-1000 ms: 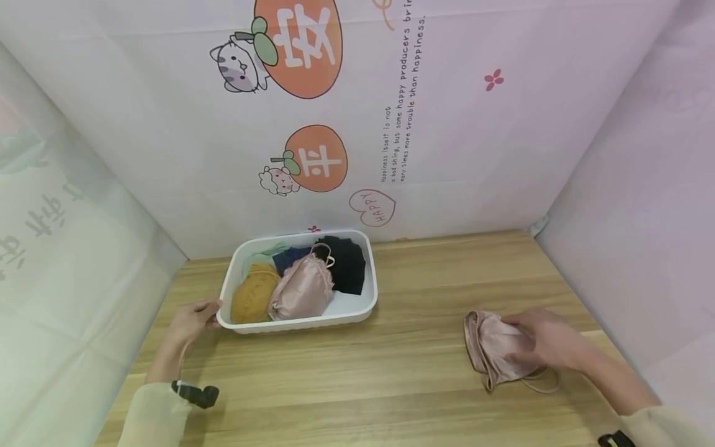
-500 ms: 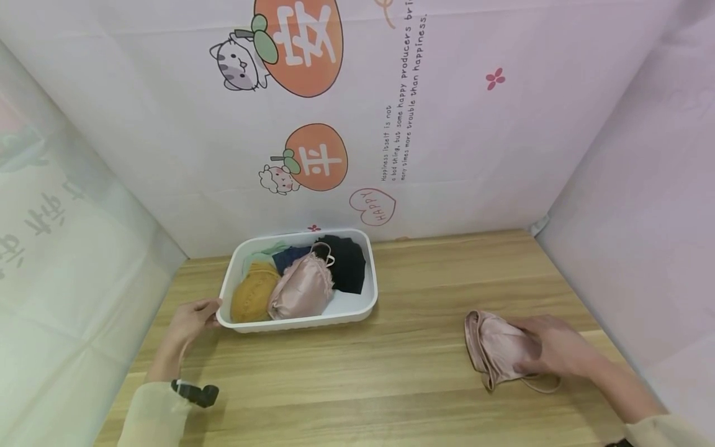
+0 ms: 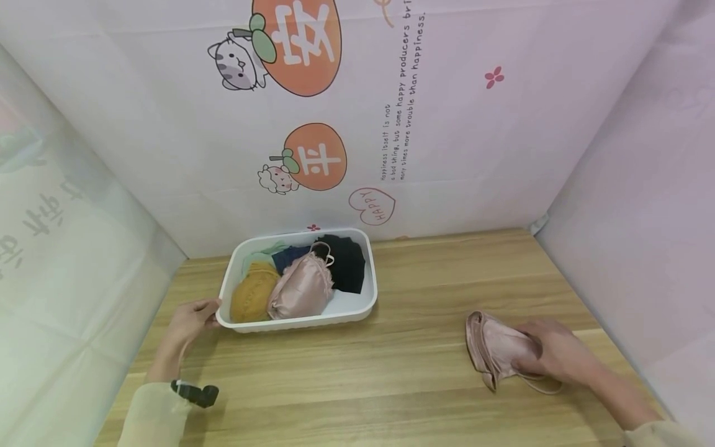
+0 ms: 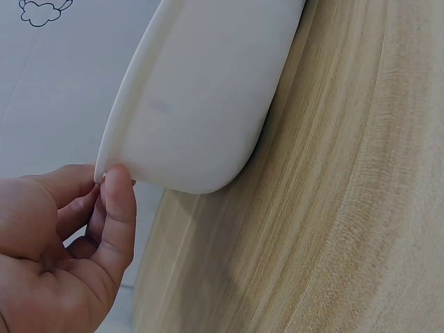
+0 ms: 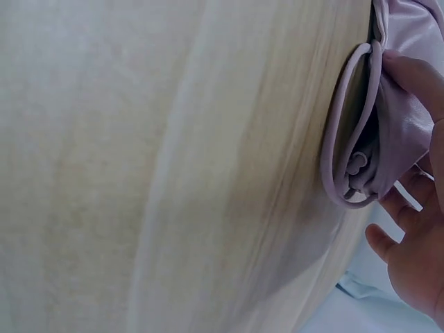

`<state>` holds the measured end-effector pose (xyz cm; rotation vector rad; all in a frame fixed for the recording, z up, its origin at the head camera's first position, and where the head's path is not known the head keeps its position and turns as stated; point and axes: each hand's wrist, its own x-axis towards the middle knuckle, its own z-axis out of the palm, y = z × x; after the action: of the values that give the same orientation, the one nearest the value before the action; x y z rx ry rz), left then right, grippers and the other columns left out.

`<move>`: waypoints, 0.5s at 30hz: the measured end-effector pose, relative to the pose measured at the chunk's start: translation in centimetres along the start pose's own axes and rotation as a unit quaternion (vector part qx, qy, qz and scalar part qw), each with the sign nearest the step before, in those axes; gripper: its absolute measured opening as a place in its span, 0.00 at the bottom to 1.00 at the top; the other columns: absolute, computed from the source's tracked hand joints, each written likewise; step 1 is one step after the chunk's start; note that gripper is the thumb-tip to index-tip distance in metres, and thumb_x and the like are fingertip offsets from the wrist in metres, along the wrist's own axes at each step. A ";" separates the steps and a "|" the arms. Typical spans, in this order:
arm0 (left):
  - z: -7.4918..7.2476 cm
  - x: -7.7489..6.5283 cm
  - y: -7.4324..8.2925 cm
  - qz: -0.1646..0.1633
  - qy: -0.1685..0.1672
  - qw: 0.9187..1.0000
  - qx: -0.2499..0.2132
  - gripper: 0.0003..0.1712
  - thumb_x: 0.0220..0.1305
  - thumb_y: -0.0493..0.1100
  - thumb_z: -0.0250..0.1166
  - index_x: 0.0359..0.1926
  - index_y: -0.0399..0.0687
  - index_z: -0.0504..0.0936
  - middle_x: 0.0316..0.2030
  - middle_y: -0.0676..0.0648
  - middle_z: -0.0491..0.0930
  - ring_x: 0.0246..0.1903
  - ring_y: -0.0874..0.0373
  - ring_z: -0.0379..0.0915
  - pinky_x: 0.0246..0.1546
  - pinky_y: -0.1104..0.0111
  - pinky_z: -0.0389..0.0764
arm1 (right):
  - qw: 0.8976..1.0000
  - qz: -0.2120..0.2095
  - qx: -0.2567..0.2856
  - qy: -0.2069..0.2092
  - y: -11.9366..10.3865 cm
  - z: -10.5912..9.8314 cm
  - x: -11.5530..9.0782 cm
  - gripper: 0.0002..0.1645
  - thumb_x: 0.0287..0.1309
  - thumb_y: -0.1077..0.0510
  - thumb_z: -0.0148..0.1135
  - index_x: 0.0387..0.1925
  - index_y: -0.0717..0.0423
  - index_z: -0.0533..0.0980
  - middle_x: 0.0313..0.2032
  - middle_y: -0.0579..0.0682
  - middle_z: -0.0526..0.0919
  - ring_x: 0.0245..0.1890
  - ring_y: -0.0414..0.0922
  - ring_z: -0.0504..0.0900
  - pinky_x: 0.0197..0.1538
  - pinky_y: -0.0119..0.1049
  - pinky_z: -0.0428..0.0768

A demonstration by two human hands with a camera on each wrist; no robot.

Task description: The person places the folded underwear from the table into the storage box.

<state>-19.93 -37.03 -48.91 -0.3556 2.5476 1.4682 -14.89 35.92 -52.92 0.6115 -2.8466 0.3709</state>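
Note:
My left hand [image 3: 192, 320] pinches the near left corner of the white plastic basket [image 3: 368, 310]; in the left wrist view the thumb and fingers [image 4: 119, 215] close on its rim. Over on the right, my right hand [image 3: 558, 351] grips a folded pink satin bra [image 3: 497, 344] on the table. The right wrist view shows the thumb on one side of the bra [image 5: 413, 118], fingers on the other, and a thin strap [image 5: 329, 152] looping out. Inside the basket lie a second pink satin bra [image 3: 304, 288] with lace trim and a mustard-yellow bra [image 3: 254, 295].
Behind these in the basket are a black garment [image 3: 346, 264], a navy one [image 3: 290, 254] and a pale green one [image 3: 262, 256]. White printed cloth walls [image 3: 447, 155] enclose the wooden table [image 3: 357, 385] at the back and both sides. The basket stands near the back wall.
The right hand has shifted slightly right along the pink bra, and the bra's cup has narrowed and folded in between thumb and fingers. My left hand and the basket have stayed put.

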 end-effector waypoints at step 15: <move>-0.1 -0.1 0.1 0.000 -0.001 1.000 0.008 0.36 0.76 0.56 0.53 0.68 0.28 0.68 0.49 0.39 0.83 0.36 0.70 0.80 0.46 0.73 0.85 | 0.999 -0.022 -0.001 0.049 0.3 0.5 -0.1 0.22 0.30 0.47 0.84 0.31 0.44 0.82 0.31 0.36 0.84 0.33 0.38 0.80 0.36 0.36 0.80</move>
<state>-19.90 -37.06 -48.71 -0.3512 2.5571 1.4471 -15.05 36.10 -53.46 0.6356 -2.7366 0.3792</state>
